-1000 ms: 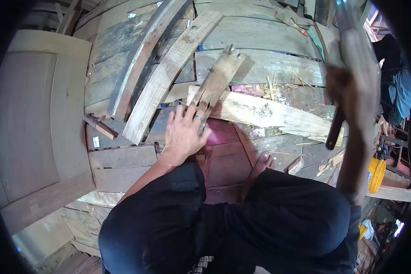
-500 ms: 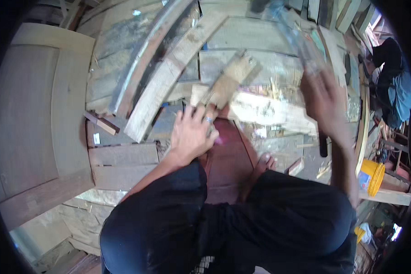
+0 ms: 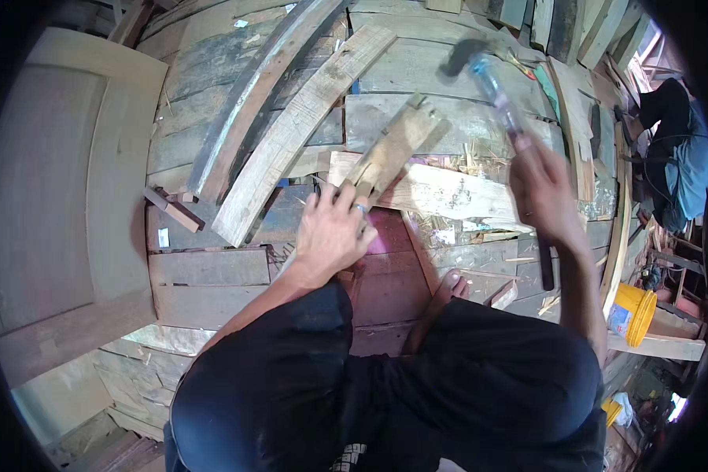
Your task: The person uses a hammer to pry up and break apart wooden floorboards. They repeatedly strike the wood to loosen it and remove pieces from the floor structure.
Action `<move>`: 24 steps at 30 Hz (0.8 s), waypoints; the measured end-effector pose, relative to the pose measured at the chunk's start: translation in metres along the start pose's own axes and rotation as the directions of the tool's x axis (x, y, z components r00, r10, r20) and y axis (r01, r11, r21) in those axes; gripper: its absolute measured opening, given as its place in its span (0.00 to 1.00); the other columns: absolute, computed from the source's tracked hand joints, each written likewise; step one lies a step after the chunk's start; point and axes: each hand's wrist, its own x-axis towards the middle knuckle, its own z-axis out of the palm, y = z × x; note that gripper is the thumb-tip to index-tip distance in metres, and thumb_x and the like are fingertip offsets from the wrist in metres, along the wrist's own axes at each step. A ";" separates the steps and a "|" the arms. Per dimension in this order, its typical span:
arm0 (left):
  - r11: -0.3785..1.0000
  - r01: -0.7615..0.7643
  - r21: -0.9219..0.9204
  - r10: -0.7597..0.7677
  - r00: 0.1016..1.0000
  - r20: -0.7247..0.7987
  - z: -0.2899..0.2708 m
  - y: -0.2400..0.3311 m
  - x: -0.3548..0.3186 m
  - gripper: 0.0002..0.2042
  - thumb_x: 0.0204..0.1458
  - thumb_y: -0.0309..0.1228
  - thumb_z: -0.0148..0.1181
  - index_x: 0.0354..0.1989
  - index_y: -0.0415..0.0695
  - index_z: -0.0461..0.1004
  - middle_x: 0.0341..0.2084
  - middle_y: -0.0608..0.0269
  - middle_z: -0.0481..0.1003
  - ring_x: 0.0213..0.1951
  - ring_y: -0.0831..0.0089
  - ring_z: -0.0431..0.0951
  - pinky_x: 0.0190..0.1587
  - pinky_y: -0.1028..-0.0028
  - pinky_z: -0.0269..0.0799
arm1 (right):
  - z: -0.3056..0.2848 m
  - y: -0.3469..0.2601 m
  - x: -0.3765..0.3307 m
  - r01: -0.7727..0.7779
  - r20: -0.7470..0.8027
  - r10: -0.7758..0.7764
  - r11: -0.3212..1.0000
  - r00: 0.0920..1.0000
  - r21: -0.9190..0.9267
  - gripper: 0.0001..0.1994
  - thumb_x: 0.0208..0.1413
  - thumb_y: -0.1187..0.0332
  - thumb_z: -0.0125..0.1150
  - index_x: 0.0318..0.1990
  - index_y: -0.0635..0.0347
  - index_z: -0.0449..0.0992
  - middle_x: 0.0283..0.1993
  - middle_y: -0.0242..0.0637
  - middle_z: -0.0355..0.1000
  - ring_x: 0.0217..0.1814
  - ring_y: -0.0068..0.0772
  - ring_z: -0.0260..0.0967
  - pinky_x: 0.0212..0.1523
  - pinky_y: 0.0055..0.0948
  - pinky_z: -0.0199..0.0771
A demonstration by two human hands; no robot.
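Note:
My left hand (image 3: 334, 232) presses down on the near end of a short weathered plank (image 3: 393, 149) that lies slanted across a pale board (image 3: 448, 197). My right hand (image 3: 544, 189) grips the clear blue handle of a hammer (image 3: 480, 67), with its dark head raised over the plank's far end. I am crouched on the boards in dark trousers, one bare foot (image 3: 447, 287) beside a reddish panel (image 3: 385, 275).
A long grey plank (image 3: 299, 134) and a curved dark rail (image 3: 252, 102) lie slanted on the left. A pale door panel (image 3: 47, 197) lies at far left. A yellow bucket (image 3: 633, 315) stands at right, and a person in dark clothes (image 3: 676, 134) is at the far right.
My right hand has swung the hammer from far right inward and forward, over the short plank. My left hand has stayed on the plank's near end.

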 end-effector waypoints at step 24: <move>0.998 -0.062 0.029 0.063 0.997 -0.047 0.010 0.006 -0.004 0.23 0.48 0.46 0.69 0.48 0.43 0.80 0.46 0.59 0.75 0.53 0.56 0.73 0.53 0.57 0.70 | -0.077 -0.051 -0.018 0.369 -0.360 -0.784 0.574 0.507 -0.731 0.16 0.74 0.70 0.50 0.62 0.70 0.73 0.41 0.47 0.79 0.32 0.27 0.75 0.30 0.24 0.75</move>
